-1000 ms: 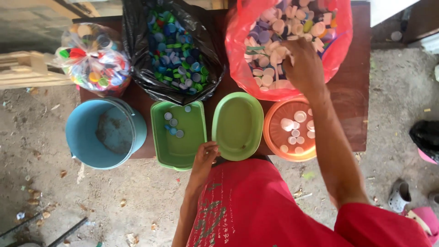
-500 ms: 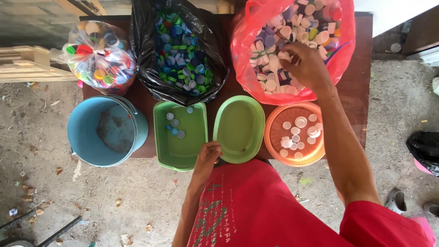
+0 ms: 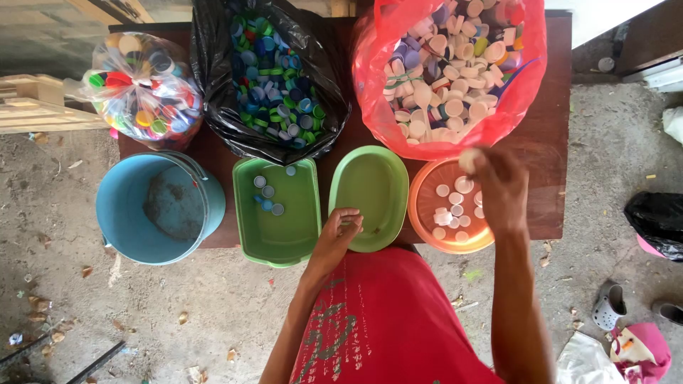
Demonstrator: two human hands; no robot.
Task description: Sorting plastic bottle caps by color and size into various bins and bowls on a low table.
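Right hand (image 3: 500,186) hovers over the round orange plastic bowl (image 3: 427,229), fingers pinching a pale bottle cap (image 3: 468,159) at the bowl's 12 o'clock rim. The bowl holds more white caps. At 12 o'clock from it sits the red plastic bag of pale caps (image 3: 455,78). Left hand (image 3: 340,235), fingers curled loosely together, rests on the near edge of the oval light-green plastic bowl (image 3: 370,185), at 9 o'clock from the orange bowl on the dark wooden tabletop (image 3: 555,178).

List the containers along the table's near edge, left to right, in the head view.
Blue bucket → rectangular green tub → oval green bowl → orange bowl, with the right hand over it.
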